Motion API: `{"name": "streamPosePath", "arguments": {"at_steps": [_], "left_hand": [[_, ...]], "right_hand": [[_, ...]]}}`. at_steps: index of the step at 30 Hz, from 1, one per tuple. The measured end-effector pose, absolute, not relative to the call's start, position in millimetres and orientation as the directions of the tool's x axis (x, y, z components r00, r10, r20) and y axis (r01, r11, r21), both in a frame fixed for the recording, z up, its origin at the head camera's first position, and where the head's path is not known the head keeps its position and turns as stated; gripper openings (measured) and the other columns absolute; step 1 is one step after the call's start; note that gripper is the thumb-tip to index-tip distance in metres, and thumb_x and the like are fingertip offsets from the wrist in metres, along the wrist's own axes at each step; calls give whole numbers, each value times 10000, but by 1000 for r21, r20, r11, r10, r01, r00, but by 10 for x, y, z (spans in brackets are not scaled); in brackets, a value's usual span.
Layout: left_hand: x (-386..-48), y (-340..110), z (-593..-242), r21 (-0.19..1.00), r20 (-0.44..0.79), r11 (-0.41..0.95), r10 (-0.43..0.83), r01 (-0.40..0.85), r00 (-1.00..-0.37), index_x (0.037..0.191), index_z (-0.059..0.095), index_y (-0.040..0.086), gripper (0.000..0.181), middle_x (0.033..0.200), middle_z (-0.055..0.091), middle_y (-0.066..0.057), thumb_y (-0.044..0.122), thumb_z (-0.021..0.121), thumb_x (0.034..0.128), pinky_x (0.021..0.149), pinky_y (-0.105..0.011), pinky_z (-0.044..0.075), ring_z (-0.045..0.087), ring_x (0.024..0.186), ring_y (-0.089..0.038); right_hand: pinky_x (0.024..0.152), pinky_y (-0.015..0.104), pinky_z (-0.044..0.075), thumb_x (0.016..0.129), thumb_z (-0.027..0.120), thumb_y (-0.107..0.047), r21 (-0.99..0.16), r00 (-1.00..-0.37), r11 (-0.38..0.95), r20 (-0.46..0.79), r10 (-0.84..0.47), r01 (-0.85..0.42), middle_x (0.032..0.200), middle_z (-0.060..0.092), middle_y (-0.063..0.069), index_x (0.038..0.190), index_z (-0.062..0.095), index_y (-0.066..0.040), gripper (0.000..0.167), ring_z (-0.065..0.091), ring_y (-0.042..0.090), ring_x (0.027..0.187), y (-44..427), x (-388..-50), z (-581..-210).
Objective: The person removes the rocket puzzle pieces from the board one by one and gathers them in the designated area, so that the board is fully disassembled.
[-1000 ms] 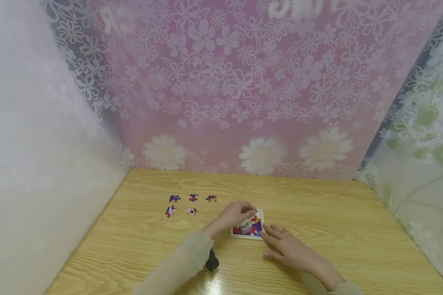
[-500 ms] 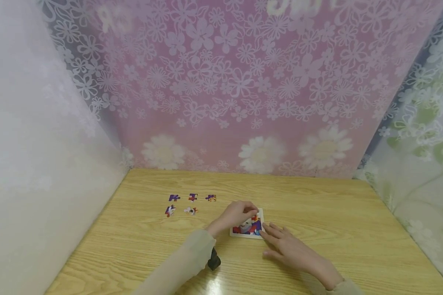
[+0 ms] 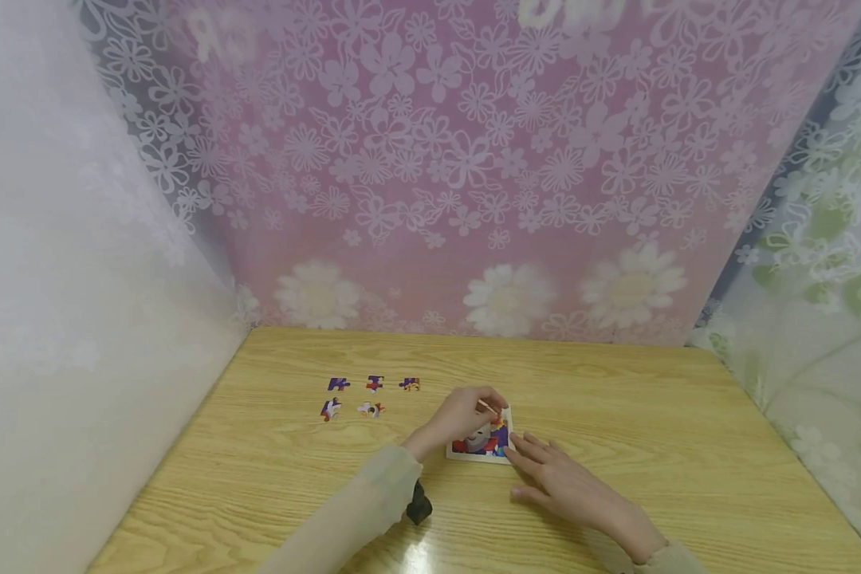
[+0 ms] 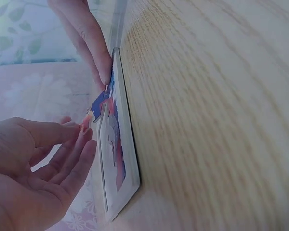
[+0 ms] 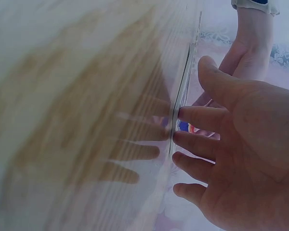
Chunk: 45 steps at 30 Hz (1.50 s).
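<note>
On the yellow wood-grain tabletop, 5 flat multicoloured jigsaw pieces are laid in 2 rows at left. In the thumb-and-finger pinch of the left hand, 1 blue-and-orange jigsaw piece is held tilted over the white-rimmed rectangular puzzle tray; it should be turned gently, lest the picture inside be dislodged. The tray's right rim is touched by the extended fingers of the right hand, nothing being grasped, and should be braced there.
</note>
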State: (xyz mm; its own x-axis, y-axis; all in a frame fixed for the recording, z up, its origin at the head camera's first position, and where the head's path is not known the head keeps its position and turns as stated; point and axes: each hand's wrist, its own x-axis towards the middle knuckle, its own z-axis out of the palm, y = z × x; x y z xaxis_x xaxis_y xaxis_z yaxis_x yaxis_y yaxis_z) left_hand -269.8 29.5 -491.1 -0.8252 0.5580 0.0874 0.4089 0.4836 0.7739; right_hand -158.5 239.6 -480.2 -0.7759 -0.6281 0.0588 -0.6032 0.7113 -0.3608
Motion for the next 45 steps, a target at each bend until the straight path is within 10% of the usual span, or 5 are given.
{"name": "streamPosePath", "arguments": {"at_steps": [45], "left_hand": [[-2630,217,-4950,840,54,435,530,325,-847,1089,777,122,153,898,730,49,194,698,979,568,-203,523,637,682,-12]], "right_hand": [[1043,735,322,1025,563,-427,-375,-783,716,46,-620,-589,1541,406,277,1444,514,50,637,349,531,1410,2390,-1578,-4776]]}}
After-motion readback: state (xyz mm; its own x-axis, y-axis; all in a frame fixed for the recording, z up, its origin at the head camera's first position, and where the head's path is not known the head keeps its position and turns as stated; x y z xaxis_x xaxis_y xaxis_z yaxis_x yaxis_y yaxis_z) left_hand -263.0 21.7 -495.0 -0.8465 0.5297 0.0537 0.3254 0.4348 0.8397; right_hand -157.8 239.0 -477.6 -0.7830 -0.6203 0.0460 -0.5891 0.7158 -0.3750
